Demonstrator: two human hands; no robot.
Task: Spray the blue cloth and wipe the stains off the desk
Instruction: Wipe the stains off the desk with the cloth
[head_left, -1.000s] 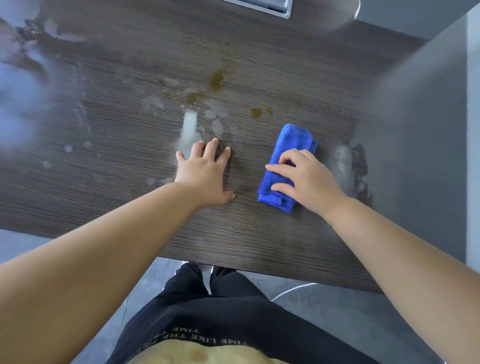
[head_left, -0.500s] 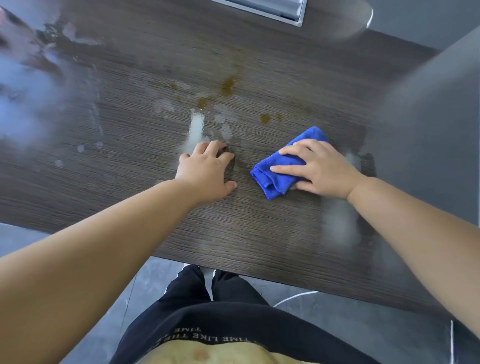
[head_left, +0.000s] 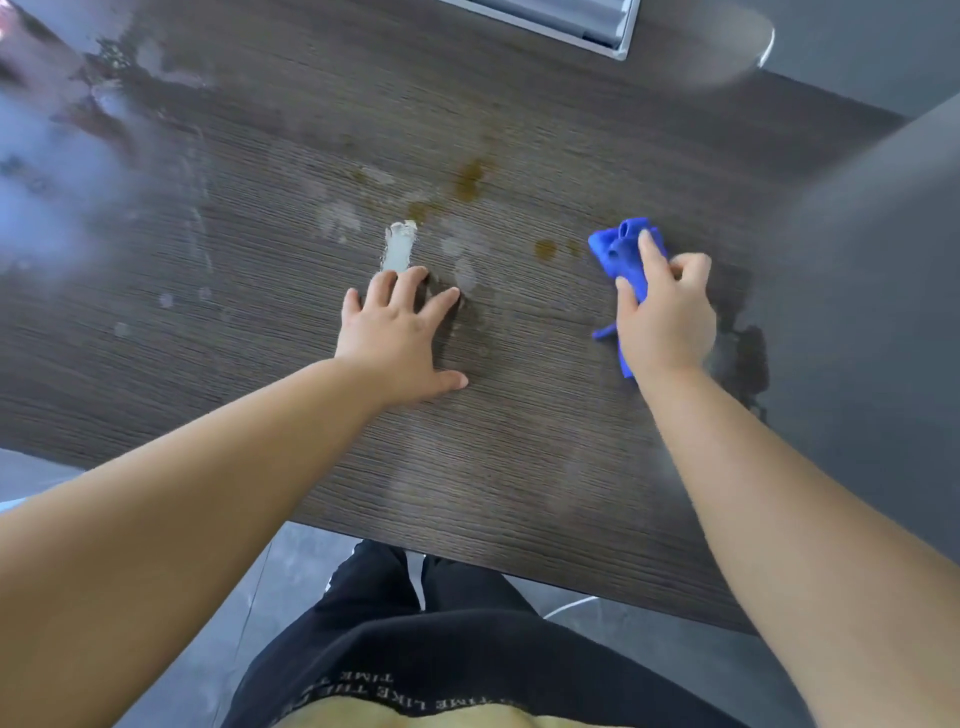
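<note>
Blue cloth (head_left: 621, 254) is sitting bunched under the right hand (head_left: 667, 322), on the right part of the desk (head_left: 519, 447), just beside two small brown spots (head_left: 545, 249). The right fingers (head_left: 649, 254) are curling round the cloth, with the forefinger lying along its top and the others bending down beside it. This grip is probably gathering the fabric into a firm pad that can be pushed sideways without unfolding. Whether the pad is pressing on the wood or riding just above it cannot be told.

The left hand (head_left: 400, 343) is resting palm-down near the middle of the desk, well apart from the cloth, its fingers (head_left: 402, 286) spreading flat and holding nothing. It is most likely bracing the person, who is leaning over the near edge. Its fingertips are lying just below a pale smear (head_left: 400, 249). A larger brown stain (head_left: 470, 179) is showing farther back, with whitish patches (head_left: 337, 218) near it, so the wiping is judged far from finished.

The cloth is looking deep, even blue, soft and creased into thick folds. One rolled end is poking out ahead of the hand and a corner is trailing out by the wrist. No darker damp area is showing on it, so whether it is sprayed cannot be told.
</note>
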